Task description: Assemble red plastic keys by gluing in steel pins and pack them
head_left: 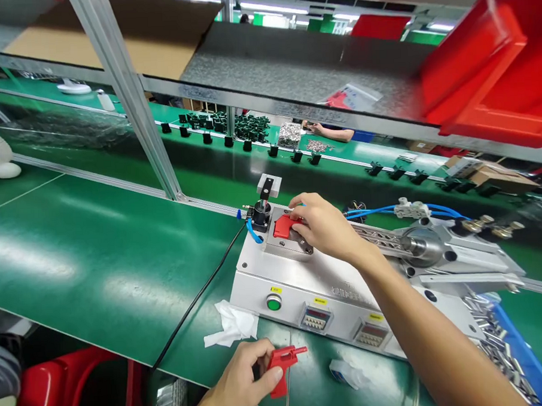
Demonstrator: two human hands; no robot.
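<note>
My right hand (324,224) reaches over a grey machine box (301,273), its fingers pinched on a small red plastic part (283,226) that sits in the metal fixture on top. My left hand (243,381) rests near the front edge of the green table, fingers wrapped round a second red plastic part (280,363) with a thin prong that points right. A black cylinder with a clamp (261,210) stands just left of the fixture.
A green button (273,301) and two counters (315,318) face me on the box. A crumpled white tissue (231,325) lies left of it, a blue bin of metal pins (506,348) right. Red bins (494,67) hang above. Another person's hand (326,130) works across the belt.
</note>
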